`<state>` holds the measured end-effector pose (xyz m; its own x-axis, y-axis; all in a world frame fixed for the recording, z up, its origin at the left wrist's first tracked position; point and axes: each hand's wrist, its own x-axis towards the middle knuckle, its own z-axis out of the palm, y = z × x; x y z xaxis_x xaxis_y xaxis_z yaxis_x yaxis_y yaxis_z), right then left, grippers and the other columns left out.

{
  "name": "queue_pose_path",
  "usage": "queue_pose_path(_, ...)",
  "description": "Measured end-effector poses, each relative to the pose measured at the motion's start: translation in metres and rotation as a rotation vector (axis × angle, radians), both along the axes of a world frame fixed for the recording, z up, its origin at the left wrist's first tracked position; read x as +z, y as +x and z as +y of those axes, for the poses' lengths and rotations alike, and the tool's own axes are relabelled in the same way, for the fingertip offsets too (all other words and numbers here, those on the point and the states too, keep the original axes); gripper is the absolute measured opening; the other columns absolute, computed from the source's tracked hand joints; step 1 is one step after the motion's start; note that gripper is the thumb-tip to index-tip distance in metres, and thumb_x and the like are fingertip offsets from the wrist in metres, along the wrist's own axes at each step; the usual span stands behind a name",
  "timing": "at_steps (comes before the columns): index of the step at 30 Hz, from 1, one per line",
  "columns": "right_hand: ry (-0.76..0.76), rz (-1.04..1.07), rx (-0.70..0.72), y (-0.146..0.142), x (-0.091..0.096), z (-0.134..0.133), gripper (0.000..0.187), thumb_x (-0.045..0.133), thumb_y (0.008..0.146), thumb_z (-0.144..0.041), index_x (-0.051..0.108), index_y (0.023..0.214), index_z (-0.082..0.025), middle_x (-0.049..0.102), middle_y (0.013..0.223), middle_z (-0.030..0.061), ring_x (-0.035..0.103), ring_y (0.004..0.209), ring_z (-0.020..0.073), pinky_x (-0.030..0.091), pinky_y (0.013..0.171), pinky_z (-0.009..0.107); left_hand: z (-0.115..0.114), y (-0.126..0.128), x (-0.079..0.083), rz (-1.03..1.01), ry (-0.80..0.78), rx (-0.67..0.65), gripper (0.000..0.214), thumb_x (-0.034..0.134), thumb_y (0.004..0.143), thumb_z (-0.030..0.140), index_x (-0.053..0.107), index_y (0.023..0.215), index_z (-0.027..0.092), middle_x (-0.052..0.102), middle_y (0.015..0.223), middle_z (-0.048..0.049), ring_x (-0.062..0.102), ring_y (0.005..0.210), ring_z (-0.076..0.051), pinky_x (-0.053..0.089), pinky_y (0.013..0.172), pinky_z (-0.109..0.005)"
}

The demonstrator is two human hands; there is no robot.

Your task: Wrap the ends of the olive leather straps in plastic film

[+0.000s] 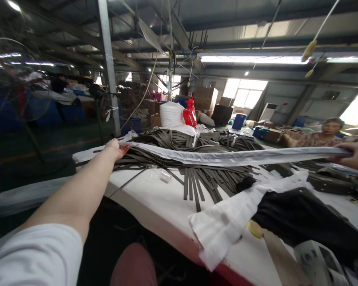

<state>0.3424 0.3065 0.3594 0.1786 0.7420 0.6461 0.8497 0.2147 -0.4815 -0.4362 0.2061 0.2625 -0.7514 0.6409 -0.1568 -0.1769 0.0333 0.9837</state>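
As left hand (115, 148), right hand (357, 157) grip ends, flat strip (226, 158) taut.

Matt white cloth strip (226, 157) above dull grey straps (197, 174).

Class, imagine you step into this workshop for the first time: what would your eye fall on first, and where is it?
First comes the long pale strip, stretched across the middle of the view, with the left hand gripping one end and the right hand the other. Behind and beneath it a heap of dark strips sprawls over the white table. Farther back, a red bag stands out against the dim hall.
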Motion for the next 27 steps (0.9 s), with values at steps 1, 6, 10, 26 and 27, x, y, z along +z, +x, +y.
queue_pose_path(1, -0.067, -0.123, -0.046, -0.005, -0.011, 0.009, 0.059, 0.068, 0.068, -0.072, 0.07, 0.055, -0.014, 0.072, 0.082, 0.0288, 0.071, 0.083, 0.0331, 0.036, 0.067, 0.051, 0.005, 0.002, 0.001, -0.002, 0.016, 0.007, 0.045, 0.012, 0.105, 0.028, 0.052, 0.09, 0.011, 0.059, 0.064, 0.0007, 0.056, 0.056, -0.006, 0.05, 0.059, -0.016)
queue_pose_path(6, -0.103, -0.397, -0.017, -0.03, -0.115, 0.012, 0.044, 0.082, 0.053, -0.06, 0.063, 0.059, -0.022, 0.068, 0.097, 0.0321, 0.067, 0.094, 0.0419, 0.043, 0.076, 0.054, 0.005, 0.018, -0.044, 0.054, -0.078, 0.095, 0.021, 0.041, 0.098, 0.024, 0.055, 0.101, 0.009, 0.064, 0.083, -0.0091, 0.066, 0.065, -0.016, 0.054, 0.062, -0.028)
queue_pose_path(10, -0.097, -0.386, 0.216, -0.044, -0.195, -0.019, 0.032, 0.079, 0.061, -0.053, 0.069, 0.075, -0.026, 0.068, 0.1, 0.0207, 0.065, 0.091, 0.0383, 0.045, 0.081, 0.053, -0.01, 0.047, -0.117, 0.235, -0.188, 0.105, 0.016, 0.053, 0.091, 0.025, 0.058, 0.094, 0.01, 0.066, 0.081, -0.0098, 0.07, 0.074, -0.022, 0.055, 0.067, -0.03)
queue_pose_path(26, -0.745, -0.478, 0.162, -0.135, -0.34, -0.116, 0.057, 0.057, 0.085, -0.045, 0.061, 0.13, -0.01, 0.048, 0.146, 0.0201, 0.038, 0.138, 0.0349, 0.029, 0.114, 0.044, -0.029, 0.265, -0.292, 1.395, -0.342, -0.393, 0.064, 0.046, 0.09, 0.038, 0.041, 0.139, -0.003, 0.031, 0.152, -0.0297, 0.025, 0.146, -0.036, 0.015, 0.121, -0.05)
queue_pose_path(27, -0.738, -0.477, 0.12, -0.141, -0.352, -0.118, 0.062, 0.055, 0.086, -0.047, 0.056, 0.134, -0.008, 0.043, 0.15, 0.0215, 0.033, 0.141, 0.0364, 0.026, 0.115, 0.047, -0.028, 0.263, -0.294, 1.407, -0.365, -0.391, 0.065, 0.046, 0.09, 0.038, 0.041, 0.139, -0.004, 0.033, 0.151, -0.0299, 0.026, 0.145, -0.036, 0.015, 0.121, -0.049)
